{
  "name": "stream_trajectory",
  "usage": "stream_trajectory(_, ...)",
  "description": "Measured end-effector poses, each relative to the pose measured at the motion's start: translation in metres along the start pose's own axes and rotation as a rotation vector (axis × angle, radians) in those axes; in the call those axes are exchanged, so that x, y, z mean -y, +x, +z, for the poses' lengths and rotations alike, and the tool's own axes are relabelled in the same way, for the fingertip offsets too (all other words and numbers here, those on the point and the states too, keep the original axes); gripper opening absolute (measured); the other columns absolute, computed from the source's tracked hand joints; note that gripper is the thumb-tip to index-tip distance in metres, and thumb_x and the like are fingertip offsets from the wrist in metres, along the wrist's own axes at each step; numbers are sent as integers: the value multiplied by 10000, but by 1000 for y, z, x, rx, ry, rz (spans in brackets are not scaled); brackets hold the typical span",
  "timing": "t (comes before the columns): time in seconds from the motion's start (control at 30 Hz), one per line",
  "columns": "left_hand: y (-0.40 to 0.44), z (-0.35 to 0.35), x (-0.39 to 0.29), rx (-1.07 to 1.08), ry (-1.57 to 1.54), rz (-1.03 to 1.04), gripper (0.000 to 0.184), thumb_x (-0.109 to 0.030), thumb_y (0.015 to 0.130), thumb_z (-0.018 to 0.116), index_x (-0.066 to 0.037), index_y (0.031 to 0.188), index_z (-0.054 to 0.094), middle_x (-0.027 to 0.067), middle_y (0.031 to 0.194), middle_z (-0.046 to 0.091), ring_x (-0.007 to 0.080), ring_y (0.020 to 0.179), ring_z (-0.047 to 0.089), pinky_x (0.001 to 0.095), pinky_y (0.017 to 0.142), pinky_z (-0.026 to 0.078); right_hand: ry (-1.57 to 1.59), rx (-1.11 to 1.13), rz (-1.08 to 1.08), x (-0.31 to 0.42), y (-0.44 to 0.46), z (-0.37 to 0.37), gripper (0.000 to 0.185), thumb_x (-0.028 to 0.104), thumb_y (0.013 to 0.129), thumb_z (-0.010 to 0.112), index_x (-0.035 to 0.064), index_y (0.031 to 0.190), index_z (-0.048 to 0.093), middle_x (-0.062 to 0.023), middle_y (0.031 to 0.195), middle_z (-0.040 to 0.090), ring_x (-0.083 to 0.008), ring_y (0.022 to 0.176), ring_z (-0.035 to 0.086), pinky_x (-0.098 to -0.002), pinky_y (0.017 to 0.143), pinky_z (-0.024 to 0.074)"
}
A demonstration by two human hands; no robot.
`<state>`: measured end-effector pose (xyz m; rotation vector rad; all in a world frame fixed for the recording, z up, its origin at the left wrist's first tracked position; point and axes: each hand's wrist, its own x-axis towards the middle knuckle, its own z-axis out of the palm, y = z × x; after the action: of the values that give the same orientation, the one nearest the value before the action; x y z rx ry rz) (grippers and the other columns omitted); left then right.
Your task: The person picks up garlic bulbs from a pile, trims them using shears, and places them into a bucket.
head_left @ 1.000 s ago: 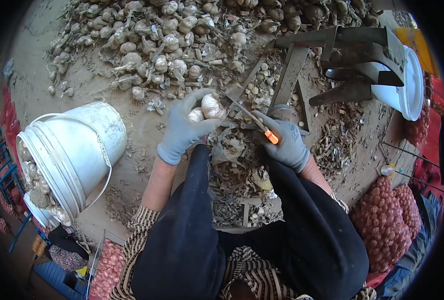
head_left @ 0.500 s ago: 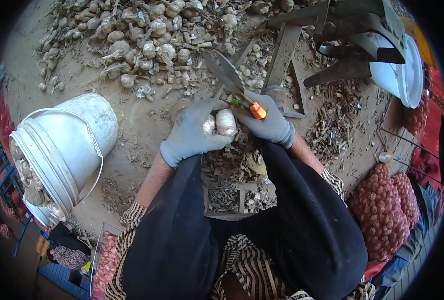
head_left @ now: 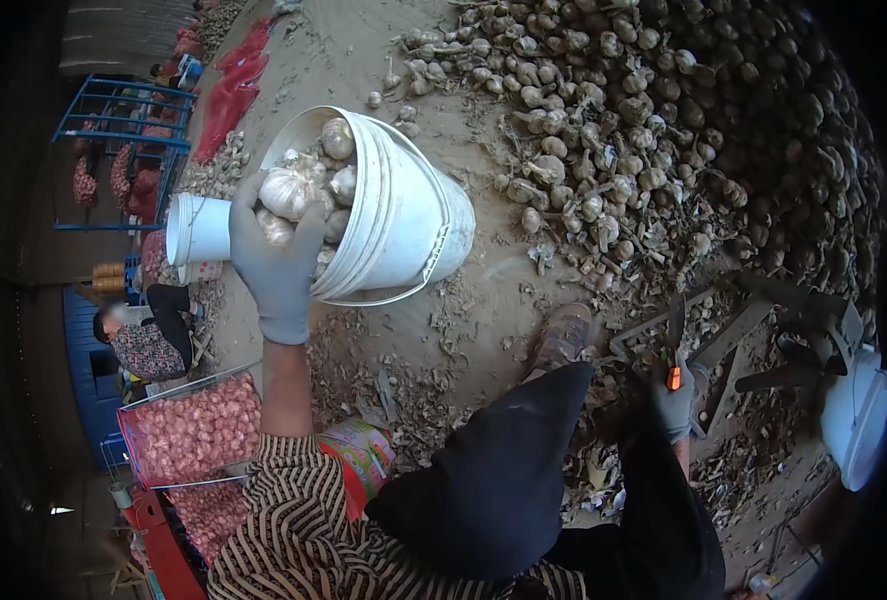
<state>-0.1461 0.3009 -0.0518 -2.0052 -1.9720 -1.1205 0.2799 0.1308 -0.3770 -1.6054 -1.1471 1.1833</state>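
Note:
My left hand, in a grey glove, is at the mouth of a white bucket, its fingers curled around garlic bulbs at the top of the bucket's load. Whether it still grips them or they rest on the others is hard to tell. My right hand, also gloved, is low at the right beside my knee, closed on the orange handle of shears whose dark blades point away from me.
A large garlic heap spreads across the upper right. A metal stand and another white bucket are at the right. At the left are a smaller bucket, a seated person and netted garlic sacks.
The view has swung left. My left hand has moved with garlic from between my knees to the white bucket. My right hand has drawn away from the bulbs, still holding the shears.

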Motion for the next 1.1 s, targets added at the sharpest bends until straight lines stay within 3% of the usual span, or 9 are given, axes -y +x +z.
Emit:
stream_trajectory(0.13, 20, 2, 53, 158, 466, 262, 565, -152, 768, 748, 21, 1271, 558, 207, 1289, 554, 384, 1232, 518, 450, 1071, 403, -85, -3, -7, 1, -1, -5, 284, 74, 916, 636, -20, 1184, 626, -104, 836, 670, -136, 764, 596, -296, 720, 492)
stream_trajectory(0.23, -10, 50, -4, 2, 312, 343, 570, -82, 780, 697, 8, 1322, 545, 192, 1352, 529, 371, 1295, 474, 483, 1100, 372, -53, -35, 2, 9, -2, -7, 228, 112, 914, 654, -16, 1097, 608, -125, 787, 624, -145, 714, 552, -314, 680, 476)
stream_trajectory(0.43, -50, 251, -73, 450, -307, 568, 324, -92, 773, 728, -62, 1090, 666, 109, 1090, 671, 315, 1033, 623, 428, 922, 495, -44, -58, 60, 10, -1, -10, 224, 123, 932, 661, -21, 1091, 599, -78, 779, 603, -105, 730, 493, -289, 678, 461)
stream_trajectory(0.5, -53, 322, -97, 505, -224, 678, 341, -238, 797, 710, -88, 1098, 655, 104, 1067, 661, 302, 1039, 610, 418, 908, 490, -18, -53, 75, 11, -3, -12, 229, 118, 929, 665, -22, 1099, 603, -70, 792, 608, -97, 751, 502, -284, 695, 464)
stream_trajectory(0.67, -66, 451, -117, 829, 327, 675, 420, -325, 809, 738, -120, 1160, 629, 131, 1125, 643, 301, 1075, 631, 443, 885, 526, -15, -20, 146, 26, -1, -15, 233, 125, 933, 669, -3, 1117, 604, -69, 849, 622, -95, 790, 512, -285, 718, 469)
stream_trajectory(0.77, -70, 438, -107, 829, -93, 404, 291, -217, 851, 709, -60, 1090, 652, 127, 1106, 654, 261, 1024, 674, 433, 825, 560, -14, -31, 127, 24, -3, -20, 231, 130, 936, 669, 1, 1117, 606, -60, 828, 622, -96, 771, 516, -287, 710, 469)
stream_trajectory(0.83, -79, 399, -94, 1166, -811, -235, 282, -129, 904, 677, -27, 1160, 618, 109, 1108, 667, 222, 971, 696, 377, 804, 587, 63, -18, 177, 35, -4, -21, 238, 136, 934, 677, 0, 1116, 607, -55, 817, 622, -94, 768, 524, -288, 703, 466)
stream_trajectory(0.9, -108, 359, -78, 1240, -1466, -738, 341, -74, 938, 648, -1, 1259, 555, 106, 1132, 671, 201, 949, 698, 362, 810, 610, 72, 18, 202, 36, -7, -20, 296, 162, 944, 680, -17, 1166, 603, -63, 841, 631, -91, 800, 541, -285, 733, 478)
stream_trajectory(1.1, -193, 291, -78, 1320, -1880, -914, 484, -68, 925, 618, 39, 1369, 456, 169, 1219, 632, 273, 1108, 653, 435, 962, 557, -68, 161, 185, 49, -12, -23, 506, 240, 957, 675, -41, 1353, 531, -220, 1099, 695, -194, 1042, 656, -336, 921, 488)
